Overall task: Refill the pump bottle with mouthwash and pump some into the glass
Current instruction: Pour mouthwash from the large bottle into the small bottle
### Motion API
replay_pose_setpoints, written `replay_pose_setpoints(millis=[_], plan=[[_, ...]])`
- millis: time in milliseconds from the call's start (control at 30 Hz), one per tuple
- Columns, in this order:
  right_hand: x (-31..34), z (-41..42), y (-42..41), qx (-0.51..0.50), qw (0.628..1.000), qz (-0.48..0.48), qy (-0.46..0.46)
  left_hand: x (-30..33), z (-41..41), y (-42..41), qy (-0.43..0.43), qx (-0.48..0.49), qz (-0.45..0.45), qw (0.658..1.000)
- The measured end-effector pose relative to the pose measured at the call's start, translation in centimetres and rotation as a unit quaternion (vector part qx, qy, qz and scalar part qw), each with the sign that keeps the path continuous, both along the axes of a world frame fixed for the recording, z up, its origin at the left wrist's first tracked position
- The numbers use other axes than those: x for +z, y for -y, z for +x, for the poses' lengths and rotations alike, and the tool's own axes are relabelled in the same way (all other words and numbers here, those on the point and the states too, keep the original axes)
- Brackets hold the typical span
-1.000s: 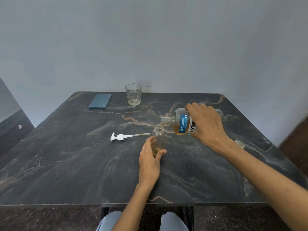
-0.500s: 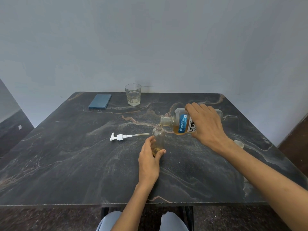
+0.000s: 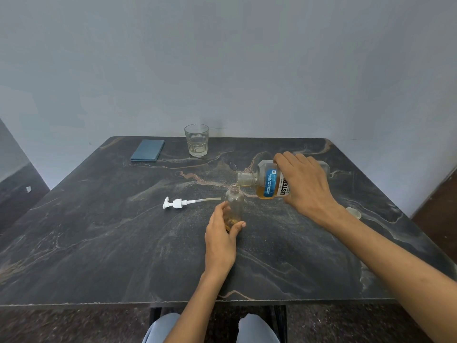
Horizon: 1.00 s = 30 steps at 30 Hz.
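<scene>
A small clear pump bottle (image 3: pixel 235 201) stands upright and uncapped on the dark marble table (image 3: pixel 99 243), with a little amber liquid at its bottom. My left hand (image 3: pixel 221 237) grips its lower part. My right hand (image 3: pixel 305 185) holds the mouthwash bottle (image 3: pixel 265 180) tipped on its side, its open mouth just above the small bottle's neck. The white pump head (image 3: pixel 181 203) with its tube lies flat on the table to the left. A clear glass (image 3: pixel 196 139) stands at the table's far edge.
A folded blue cloth (image 3: pixel 148 150) lies at the back left, near the wall. A pale cap (image 3: pixel 354 212) sits on the table behind my right forearm. The table's front edge runs just above my knees.
Almost nothing has moved. Both hands keep their hold, and the mouthwash bottle stays tipped over the small bottle's neck.
</scene>
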State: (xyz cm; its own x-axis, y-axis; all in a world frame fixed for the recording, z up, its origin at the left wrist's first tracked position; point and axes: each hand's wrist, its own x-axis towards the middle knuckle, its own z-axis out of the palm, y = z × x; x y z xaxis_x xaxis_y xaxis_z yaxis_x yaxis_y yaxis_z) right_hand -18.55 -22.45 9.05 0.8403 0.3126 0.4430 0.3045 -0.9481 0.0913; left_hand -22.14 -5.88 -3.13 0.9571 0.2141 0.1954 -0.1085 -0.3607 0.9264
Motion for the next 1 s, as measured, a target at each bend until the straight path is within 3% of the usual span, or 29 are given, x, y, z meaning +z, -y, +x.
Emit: replay_pose_setpoints(millis=[1000], plan=[[0.1,0.28,0.07,-0.004,1.0,-0.019,0.001,-0.14,-0.05,-0.04,-0.004,-0.005,0.007,1.0]])
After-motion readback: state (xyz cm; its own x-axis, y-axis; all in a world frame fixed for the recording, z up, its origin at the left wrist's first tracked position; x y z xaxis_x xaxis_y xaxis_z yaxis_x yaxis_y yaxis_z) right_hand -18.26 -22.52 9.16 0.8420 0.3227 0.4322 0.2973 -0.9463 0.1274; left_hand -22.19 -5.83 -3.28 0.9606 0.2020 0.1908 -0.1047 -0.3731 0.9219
